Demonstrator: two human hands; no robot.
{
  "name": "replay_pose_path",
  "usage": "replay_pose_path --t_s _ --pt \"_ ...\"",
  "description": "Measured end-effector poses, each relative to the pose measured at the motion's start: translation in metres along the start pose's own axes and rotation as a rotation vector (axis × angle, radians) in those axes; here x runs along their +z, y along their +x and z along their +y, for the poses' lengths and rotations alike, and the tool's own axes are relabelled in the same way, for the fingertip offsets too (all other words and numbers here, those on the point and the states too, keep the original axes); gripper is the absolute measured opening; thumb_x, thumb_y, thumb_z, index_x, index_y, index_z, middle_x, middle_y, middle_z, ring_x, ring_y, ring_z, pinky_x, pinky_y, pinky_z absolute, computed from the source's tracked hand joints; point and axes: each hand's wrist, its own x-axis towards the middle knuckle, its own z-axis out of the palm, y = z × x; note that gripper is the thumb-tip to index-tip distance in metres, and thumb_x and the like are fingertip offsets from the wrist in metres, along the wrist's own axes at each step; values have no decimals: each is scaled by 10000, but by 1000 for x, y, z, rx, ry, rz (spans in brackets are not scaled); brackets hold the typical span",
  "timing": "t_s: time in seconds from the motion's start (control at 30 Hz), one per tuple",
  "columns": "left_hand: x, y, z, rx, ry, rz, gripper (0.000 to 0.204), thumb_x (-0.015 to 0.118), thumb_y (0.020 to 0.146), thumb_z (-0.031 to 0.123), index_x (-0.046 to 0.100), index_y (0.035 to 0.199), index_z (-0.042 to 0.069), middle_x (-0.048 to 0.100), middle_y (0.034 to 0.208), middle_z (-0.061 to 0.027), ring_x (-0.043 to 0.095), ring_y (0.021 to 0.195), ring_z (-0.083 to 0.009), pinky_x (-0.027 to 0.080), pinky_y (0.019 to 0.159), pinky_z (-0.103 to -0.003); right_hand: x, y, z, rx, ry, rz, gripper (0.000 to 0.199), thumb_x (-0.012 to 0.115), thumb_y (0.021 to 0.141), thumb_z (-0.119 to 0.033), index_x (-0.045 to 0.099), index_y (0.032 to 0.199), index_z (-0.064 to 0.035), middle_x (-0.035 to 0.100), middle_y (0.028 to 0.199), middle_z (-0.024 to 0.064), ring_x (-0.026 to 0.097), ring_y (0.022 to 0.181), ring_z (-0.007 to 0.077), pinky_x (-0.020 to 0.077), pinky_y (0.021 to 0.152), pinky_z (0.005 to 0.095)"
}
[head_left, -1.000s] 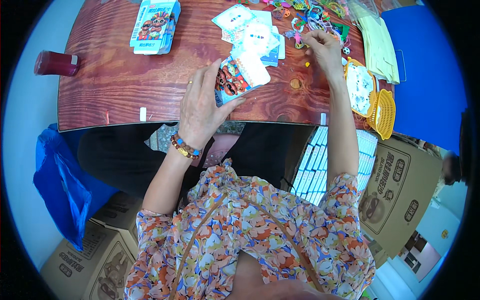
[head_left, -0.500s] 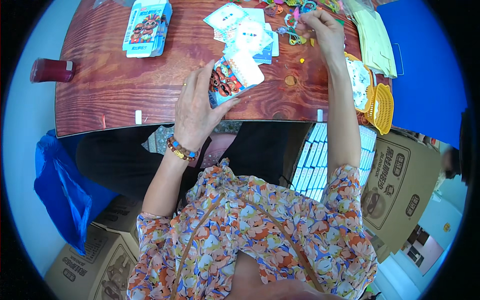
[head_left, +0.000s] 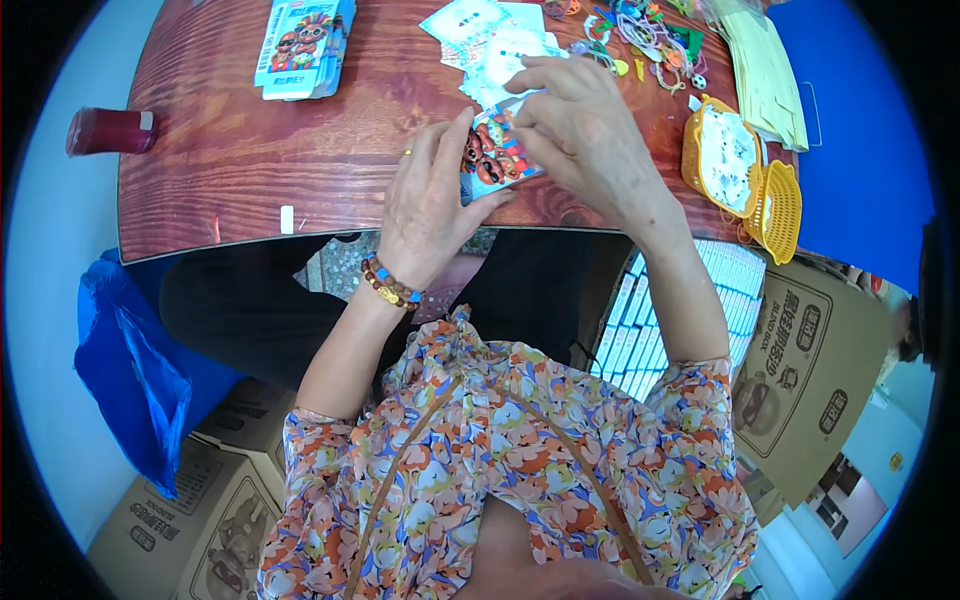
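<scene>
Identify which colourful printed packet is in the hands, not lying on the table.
The cartoon-printed packet between left hand and right hand; the similar stack lies untouched at the table's far left.

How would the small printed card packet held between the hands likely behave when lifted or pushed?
The card packet looks thin and flat, so probably light and slightly bendy. Left hand and right hand pinch its edges, suggesting modest stiffness. Flat-sided, it would likely slide, not roll.

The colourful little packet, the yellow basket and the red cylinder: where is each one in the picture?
colourful packet [head_left: 495, 155], head view, on its printed front between the two hands.
yellow basket [head_left: 722, 160], head view, on its left rim.
red cylinder [head_left: 105, 131], head view, on the middle of its side.
</scene>
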Motion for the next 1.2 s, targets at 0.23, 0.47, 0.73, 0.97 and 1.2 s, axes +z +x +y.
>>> replay_pose_path --t_s 0.23,0.47,0.73,0.97,1.2 --pt "1 1 1 5 -9 6 818 867 707 230 463 1383 10 558 1215 -194 583 1104 -366 500 915 -444 -16 -38 19 267 324 118 194 638 935 -120 708 1097 -40 642 1271 92 576 1205 252 435 1026 368" --pt "9 5 8 15 -66 -58 812 868 716 248 465 1384 19 558 1218 -192 586 1098 -364 506 903 -442 -91 -116 107 981 -110 148 258 693 887 -204 695 1030 11 701 841 75 653 741 138 475 670 251" --pt "16 6 13 23 -97 -89 817 871 705 236 468 1385 31 565 1216 -192 590 1092 -367 505 905 -444 -88 -146 132 1175 195 137 144 707 887 -191 660 881 -55 585 699 -39 533 611 35 385 527 211" --pt "14 6 11 54 -55 -79 833 874 697 248 464 1389 32 567 1213 -192 592 1092 -365 505 898 -449 -107 -152 129 1162 445 288 103 689 907 -173 680 912 -71 605 692 -60 521 564 -15 301 477 155" --pt "19 4 17 47 -72 -111 836 866 696 275 463 1386 27 563 1209 -192 585 1092 -372 500 901 -445 -108 -146 114 1164 510 397 98 710 891 -158 697 942 -75 611 695 -57 517 558 -19 297 469 153"
